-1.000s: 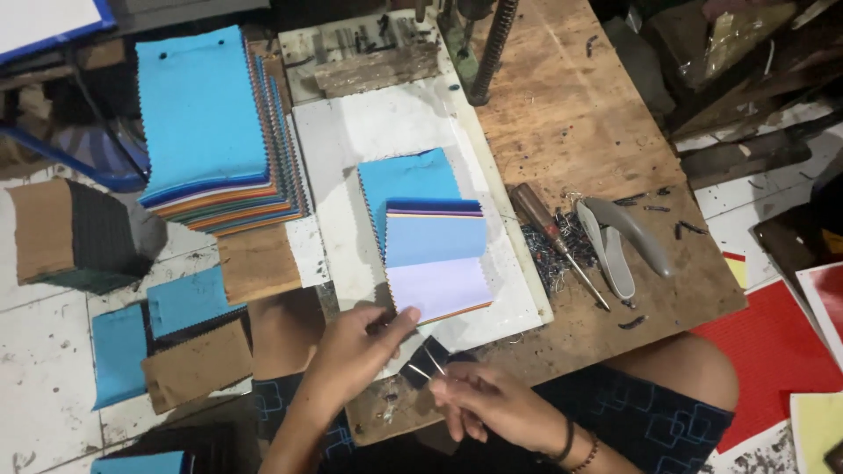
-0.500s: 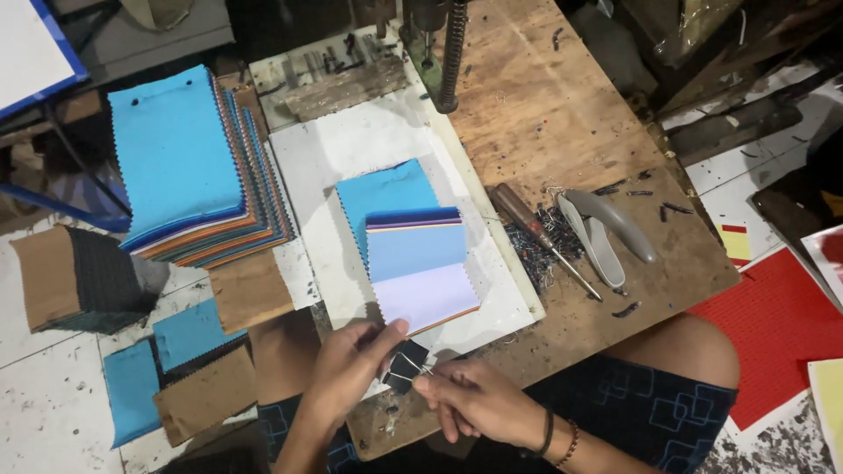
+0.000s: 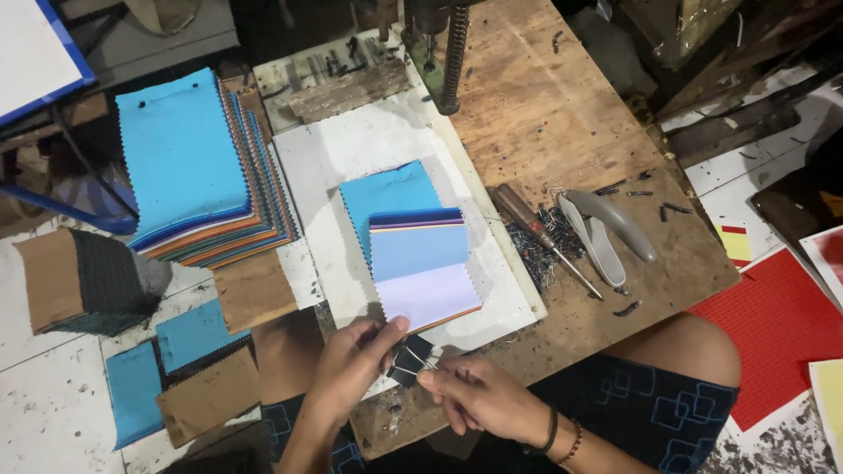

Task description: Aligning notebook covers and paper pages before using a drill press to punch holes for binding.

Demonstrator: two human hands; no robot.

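Both hands pinch a black binder clip [image 3: 409, 360], left hand [image 3: 351, 364] and right hand [image 3: 479, 399] either side, seemingly just below the swatch stack [image 3: 421, 263]'s near short edge.

The black binder clip [image 3: 410, 361] is partly covered by the fingers of both hands; the white board [image 3: 35, 44] and the red sheet [image 3: 777, 333] are cut off by the picture's edges.
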